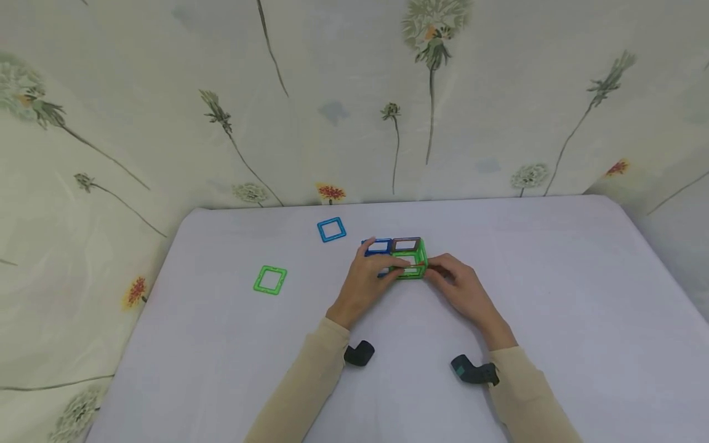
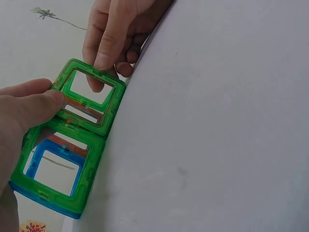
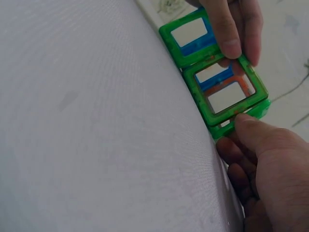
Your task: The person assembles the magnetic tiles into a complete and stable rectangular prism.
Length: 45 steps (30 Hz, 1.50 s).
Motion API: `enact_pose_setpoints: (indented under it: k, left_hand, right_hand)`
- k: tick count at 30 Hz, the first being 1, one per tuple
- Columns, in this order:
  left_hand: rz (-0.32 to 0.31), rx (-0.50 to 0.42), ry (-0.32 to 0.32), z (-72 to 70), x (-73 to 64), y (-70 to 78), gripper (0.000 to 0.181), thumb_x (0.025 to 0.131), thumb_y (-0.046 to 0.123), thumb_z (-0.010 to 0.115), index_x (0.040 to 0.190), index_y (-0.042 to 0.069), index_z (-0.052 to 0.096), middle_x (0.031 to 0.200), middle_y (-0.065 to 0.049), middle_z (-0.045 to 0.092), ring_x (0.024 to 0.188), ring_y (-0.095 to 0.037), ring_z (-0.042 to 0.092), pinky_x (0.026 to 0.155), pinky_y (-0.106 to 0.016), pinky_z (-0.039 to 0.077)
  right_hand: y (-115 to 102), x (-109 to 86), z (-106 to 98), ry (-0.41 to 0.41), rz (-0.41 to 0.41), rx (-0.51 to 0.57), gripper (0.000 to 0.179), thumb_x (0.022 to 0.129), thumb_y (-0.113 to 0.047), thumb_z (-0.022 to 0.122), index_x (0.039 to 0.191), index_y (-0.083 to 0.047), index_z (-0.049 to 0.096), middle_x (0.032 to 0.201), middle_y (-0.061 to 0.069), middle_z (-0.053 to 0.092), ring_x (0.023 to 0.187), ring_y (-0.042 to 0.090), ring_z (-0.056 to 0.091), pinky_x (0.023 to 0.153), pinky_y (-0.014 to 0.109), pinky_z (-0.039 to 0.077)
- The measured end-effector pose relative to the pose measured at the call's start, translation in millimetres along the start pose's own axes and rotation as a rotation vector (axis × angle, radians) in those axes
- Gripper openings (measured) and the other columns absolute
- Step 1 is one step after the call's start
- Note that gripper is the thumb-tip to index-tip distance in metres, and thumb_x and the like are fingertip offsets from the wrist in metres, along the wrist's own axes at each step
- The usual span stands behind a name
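Observation:
A box-like structure of square magnetic tiles stands on the table, with green, blue and orange-brown frames joined at their edges. My left hand reaches over its left part; thumb and fingers pinch a green tile on the near face. At the right end, my right hand pinches the green side tile between thumb and fingers. In the left wrist view, two green tiles sit side by side, with blue and orange frames showing through their openings. My left hand partly hides the structure's left side.
A loose blue square tile lies behind and left of the structure. Farther left is a loose green square tile. Both lie flat on the white-covered table. A flower-patterned cloth hangs behind the table's far edge.

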<state>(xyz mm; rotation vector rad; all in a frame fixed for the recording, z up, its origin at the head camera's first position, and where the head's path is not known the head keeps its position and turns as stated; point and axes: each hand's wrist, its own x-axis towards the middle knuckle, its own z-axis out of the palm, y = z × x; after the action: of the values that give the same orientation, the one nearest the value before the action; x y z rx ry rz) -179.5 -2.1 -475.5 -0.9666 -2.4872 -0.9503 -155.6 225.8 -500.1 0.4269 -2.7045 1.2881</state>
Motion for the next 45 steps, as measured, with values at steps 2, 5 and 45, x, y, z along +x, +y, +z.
enact_pose_setpoints:
  k: [2, 5, 45]
  left_hand:
    - [0.01, -0.002, 0.003, 0.2, 0.4, -0.5, 0.02, 0.085, 0.019, 0.07, 0.105, 0.022, 0.073, 0.1, 0.008, 0.073, 0.099, -0.003, 0.066, 0.118, -0.039, 0.021]
    - [0.028, -0.006, 0.011, 0.5, 0.7, -0.7, 0.019, 0.085, 0.018, 0.071, 0.103, 0.021, 0.073, 0.099, 0.009, 0.073, 0.099, -0.003, 0.066, 0.119, -0.037, 0.019]
    - [0.007, -0.133, 0.026, -4.3, 1.0, -3.9, 0.017, 0.086, 0.017, 0.069, 0.102, 0.015, 0.067, 0.094, 0.005, 0.067, 0.091, -0.005, 0.061, 0.116, -0.039, 0.027]
  right_hand:
    - [0.2, -0.2, 0.0, 0.003, 0.002, -0.005, 0.021, 0.092, -0.027, 0.061, 0.113, -0.023, 0.063, 0.105, -0.01, 0.064, 0.092, 0.002, 0.058, 0.079, 0.015, 0.045]
    - [1.0, -0.6, -0.1, 0.005, -0.002, -0.014, 0.022, 0.092, -0.027, 0.06, 0.113, -0.023, 0.063, 0.105, -0.009, 0.064, 0.092, 0.002, 0.057, 0.079, 0.015, 0.045]
    - [0.8, 0.8, 0.8, -0.005, -0.041, 0.005, 0.024, 0.09, -0.016, 0.065, 0.113, -0.019, 0.062, 0.102, -0.008, 0.062, 0.089, 0.003, 0.057, 0.078, 0.016, 0.046]
